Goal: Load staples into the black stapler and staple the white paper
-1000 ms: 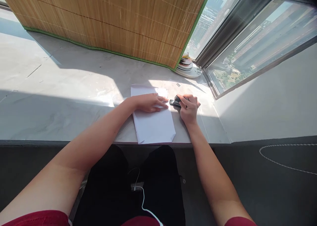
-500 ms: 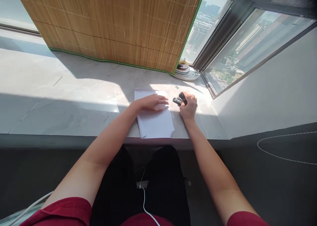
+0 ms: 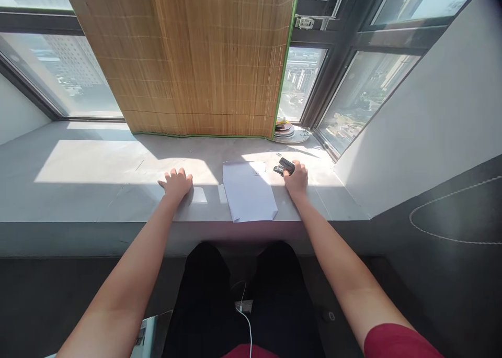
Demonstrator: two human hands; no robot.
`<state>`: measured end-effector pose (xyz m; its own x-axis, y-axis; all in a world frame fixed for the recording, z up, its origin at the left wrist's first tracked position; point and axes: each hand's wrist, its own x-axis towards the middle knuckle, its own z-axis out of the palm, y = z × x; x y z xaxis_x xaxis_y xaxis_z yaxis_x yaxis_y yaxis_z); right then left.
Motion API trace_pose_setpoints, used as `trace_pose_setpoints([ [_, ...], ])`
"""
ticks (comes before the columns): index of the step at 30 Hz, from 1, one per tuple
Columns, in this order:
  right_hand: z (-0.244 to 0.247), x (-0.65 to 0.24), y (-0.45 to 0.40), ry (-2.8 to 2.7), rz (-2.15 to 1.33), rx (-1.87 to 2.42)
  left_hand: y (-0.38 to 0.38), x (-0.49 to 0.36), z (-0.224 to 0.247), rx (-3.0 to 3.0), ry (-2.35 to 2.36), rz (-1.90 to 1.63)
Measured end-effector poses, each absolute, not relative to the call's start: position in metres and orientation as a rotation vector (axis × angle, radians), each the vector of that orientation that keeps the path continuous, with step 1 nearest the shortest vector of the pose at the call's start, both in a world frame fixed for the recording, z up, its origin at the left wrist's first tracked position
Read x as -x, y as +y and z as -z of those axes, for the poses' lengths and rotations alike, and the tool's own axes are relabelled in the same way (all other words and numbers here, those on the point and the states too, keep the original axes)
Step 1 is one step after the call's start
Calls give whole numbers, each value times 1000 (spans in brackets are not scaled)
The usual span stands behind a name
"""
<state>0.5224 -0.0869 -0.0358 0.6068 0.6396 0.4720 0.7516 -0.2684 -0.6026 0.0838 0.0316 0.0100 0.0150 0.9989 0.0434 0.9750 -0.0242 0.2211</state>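
Observation:
In the head view my left hand (image 3: 177,184) rests on the pale window sill (image 3: 98,159), left of the paper, with its fingers spread and nothing held. A white stack of paper (image 3: 250,193) lies near the sill's front edge, its lower right corner turned up. To its right, my right hand (image 3: 297,180) grips the back end of a black stapler (image 3: 284,165) resting low at the sill surface. The stapler's front points left and its far details are too small to tell. A small thin strip (image 3: 278,154) lies just beyond it.
Stacked plates (image 3: 291,134) stand in the window corner behind the stapler. A bamboo blind (image 3: 196,59) hangs down to the back of the sill. The white wall (image 3: 400,117) bounds the right side, with a beaded cord (image 3: 431,201) looped there.
My left hand has left the paper and moved left onto the sill. The stapler, still in my right hand, has been lowered and its two arms look closer together. The view has tilted up.

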Motion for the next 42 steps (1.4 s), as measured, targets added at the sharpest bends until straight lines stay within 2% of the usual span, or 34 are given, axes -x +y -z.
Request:
trace_pose_setpoints([
  [7, 22, -501, -97, -1233, 109, 1956, 9, -83, 10, -2112, 2189, -278],
  [13, 10, -425, -92, -1386, 2, 1726, 12, -82, 8, -2150, 2196, -301],
  [20, 9, -366, -75, -1566, -136, 1808, 14, -79, 13, -2184, 2199, -269],
  [25, -6, -427, -99, -1594, -70, 1973, 19, -79, 17, -2175, 2187, -289],
  [31, -3, -548, -146, -1341, -85, 2602, 30, -72, 21, -2156, 2135, -149],
  [35, 8, -559, -151, -1339, -58, 2701, 34, -67, 21, -2235, 2075, -33],
  [42, -1, -550, -149, -1349, -49, 2693, 29, -72, 17, -2237, 2116, -8],
])
